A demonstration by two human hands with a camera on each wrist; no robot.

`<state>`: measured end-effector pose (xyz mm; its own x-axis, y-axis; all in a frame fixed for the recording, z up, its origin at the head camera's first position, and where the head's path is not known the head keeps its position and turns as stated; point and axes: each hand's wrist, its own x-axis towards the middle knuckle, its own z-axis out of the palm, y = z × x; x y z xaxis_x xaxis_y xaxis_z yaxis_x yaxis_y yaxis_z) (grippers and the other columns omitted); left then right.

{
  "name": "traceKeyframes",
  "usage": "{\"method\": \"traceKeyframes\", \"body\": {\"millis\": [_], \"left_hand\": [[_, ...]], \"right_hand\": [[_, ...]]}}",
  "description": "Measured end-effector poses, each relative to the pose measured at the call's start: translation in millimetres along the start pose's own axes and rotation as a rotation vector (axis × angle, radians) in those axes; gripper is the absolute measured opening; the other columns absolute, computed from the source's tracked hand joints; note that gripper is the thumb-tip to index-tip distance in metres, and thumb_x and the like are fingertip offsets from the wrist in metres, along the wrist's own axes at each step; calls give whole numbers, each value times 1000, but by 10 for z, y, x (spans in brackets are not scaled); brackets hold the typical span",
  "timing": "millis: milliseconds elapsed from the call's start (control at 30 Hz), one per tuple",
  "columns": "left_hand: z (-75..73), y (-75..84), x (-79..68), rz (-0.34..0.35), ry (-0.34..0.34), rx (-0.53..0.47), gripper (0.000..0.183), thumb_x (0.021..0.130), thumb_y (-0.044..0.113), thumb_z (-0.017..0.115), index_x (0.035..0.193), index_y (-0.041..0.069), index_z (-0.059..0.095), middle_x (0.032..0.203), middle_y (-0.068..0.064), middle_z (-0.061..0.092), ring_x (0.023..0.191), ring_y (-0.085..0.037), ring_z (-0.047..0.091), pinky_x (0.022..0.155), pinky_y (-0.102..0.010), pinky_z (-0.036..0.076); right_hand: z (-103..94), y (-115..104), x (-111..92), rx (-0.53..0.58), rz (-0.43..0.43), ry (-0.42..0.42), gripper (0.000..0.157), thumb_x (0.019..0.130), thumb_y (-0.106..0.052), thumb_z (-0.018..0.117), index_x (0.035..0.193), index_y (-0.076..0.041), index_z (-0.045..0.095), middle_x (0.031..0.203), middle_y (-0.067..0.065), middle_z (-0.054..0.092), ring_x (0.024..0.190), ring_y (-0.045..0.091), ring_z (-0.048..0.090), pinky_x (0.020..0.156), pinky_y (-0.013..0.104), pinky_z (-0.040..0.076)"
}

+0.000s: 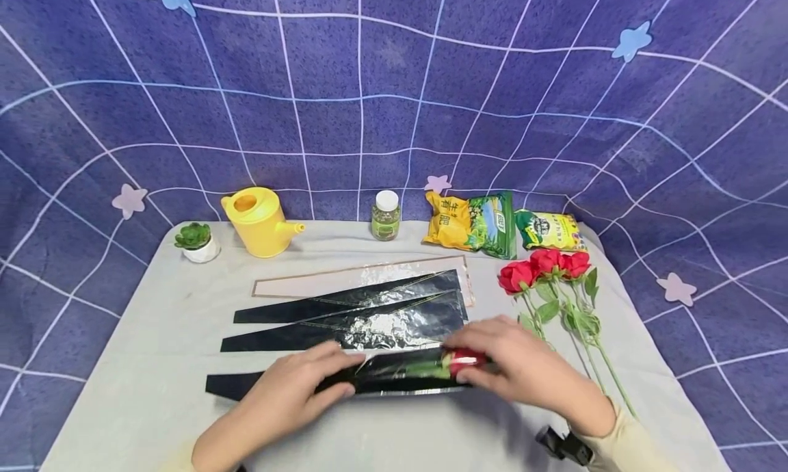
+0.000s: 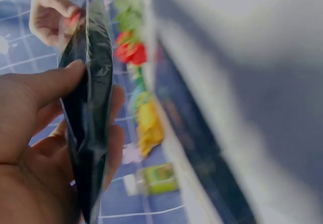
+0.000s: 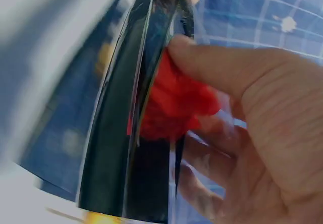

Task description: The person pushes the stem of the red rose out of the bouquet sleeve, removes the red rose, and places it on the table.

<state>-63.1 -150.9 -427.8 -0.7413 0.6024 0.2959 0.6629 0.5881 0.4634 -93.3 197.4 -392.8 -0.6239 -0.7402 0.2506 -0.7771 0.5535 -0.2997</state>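
A black flower sleeve with a clear front [image 1: 394, 373] is held between both hands above the near part of the table. Inside its wide right end sits a red rose [image 1: 464, 361], its green leaves showing through the film. My left hand [image 1: 298, 383] grips the narrower part, thumb on one face and fingers behind, as the left wrist view shows. At the wide end, my right hand [image 1: 517, 362] pinches the sleeve's edge beside the bloom; in the right wrist view the thumb lies against the film near the rose [image 3: 174, 100]. The stem's lower part is hidden.
Two flat black sleeves [image 1: 400, 325] and a pale brown-edged one [image 1: 320, 285] lie behind the hands. Three red roses [image 1: 548, 263] lie at right. Along the back stand a potted succulent [image 1: 200, 250], yellow watering can [image 1: 261, 229], green jar [image 1: 386, 219] and fertilizer bags [image 1: 474, 222].
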Motion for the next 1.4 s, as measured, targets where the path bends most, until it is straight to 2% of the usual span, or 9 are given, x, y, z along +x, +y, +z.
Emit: {"method": "traceKeyframes", "body": {"millis": [167, 300, 400, 567, 733, 900, 1033, 1133, 1400], "left_hand": [[-146, -45, 247, 4, 179, 26, 38, 85, 28, 70, 122, 24, 63, 102, 17, 55, 69, 4, 46, 59, -18, 42], [-205, -84, 350, 9, 302, 17, 37, 84, 20, 71, 121, 20, 65, 101, 14, 57, 63, 2, 44, 56, -16, 38], [-212, -82, 417, 38, 382, 37, 39, 82, 17, 73, 120, 19, 65, 100, 12, 58, 60, 2, 42, 53, -15, 36], [-172, 13, 504, 94, 451, 58, 47, 81, 18, 74, 126, 18, 61, 100, 11, 59, 62, 1, 45, 52, -17, 38], [-116, 104, 553, 74, 399, 81, 60, 82, 25, 73, 137, 19, 49, 101, 11, 58, 60, -1, 45, 50, -21, 40], [-97, 69, 532, -121, 213, -35, 71, 85, 41, 68, 145, 30, 31, 119, 16, 54, 69, -1, 50, 60, -26, 45], [-80, -5, 512, -242, 76, -210, 63, 86, 44, 65, 141, 34, 38, 120, 17, 55, 80, 2, 53, 71, -26, 47], [-67, -39, 517, -256, 32, -289, 48, 86, 42, 65, 130, 28, 52, 113, 15, 59, 84, 2, 54, 77, -27, 48], [-78, -56, 575, -266, 1, -402, 13, 87, 40, 64, 99, 34, 66, 75, 17, 60, 62, -5, 51, 59, -25, 46]], "right_hand": [[-272, 4, 191, -109, -34, 337, 46, 78, -32, 75, 120, -17, 63, 121, 0, 59, 112, 22, 52, 102, 49, 23], [-278, -148, 272, 142, -80, 511, 34, 77, -12, 76, 110, -13, 68, 112, 7, 63, 103, 28, 56, 97, 41, 34], [-152, -218, 302, 479, 42, 390, 29, 81, -4, 72, 109, -11, 67, 104, 5, 66, 93, 23, 61, 82, 32, 47], [146, -109, 423, 1040, 493, 149, 32, 94, -16, 59, 121, 1, 54, 110, 16, 63, 97, 31, 61, 82, 41, 49], [329, 17, 547, 1318, 698, 311, 42, 93, -32, 59, 109, 6, 53, 105, 19, 62, 97, 33, 61, 85, 48, 47], [353, 12, 635, 1430, 626, 500, 31, 89, -24, 67, 103, 2, 58, 100, 11, 61, 90, 22, 60, 82, 46, 49], [325, 0, 670, 1459, 572, 599, 19, 89, -16, 66, 97, 0, 61, 91, 7, 62, 79, 18, 60, 78, 42, 50], [296, 7, 691, 1454, 545, 655, 14, 89, -12, 65, 97, -1, 61, 87, 7, 64, 76, 18, 61, 77, 40, 51], [226, 36, 701, 1443, 511, 755, 10, 89, -9, 65, 89, -3, 57, 71, 4, 58, 70, 16, 61, 72, 33, 52]]}}
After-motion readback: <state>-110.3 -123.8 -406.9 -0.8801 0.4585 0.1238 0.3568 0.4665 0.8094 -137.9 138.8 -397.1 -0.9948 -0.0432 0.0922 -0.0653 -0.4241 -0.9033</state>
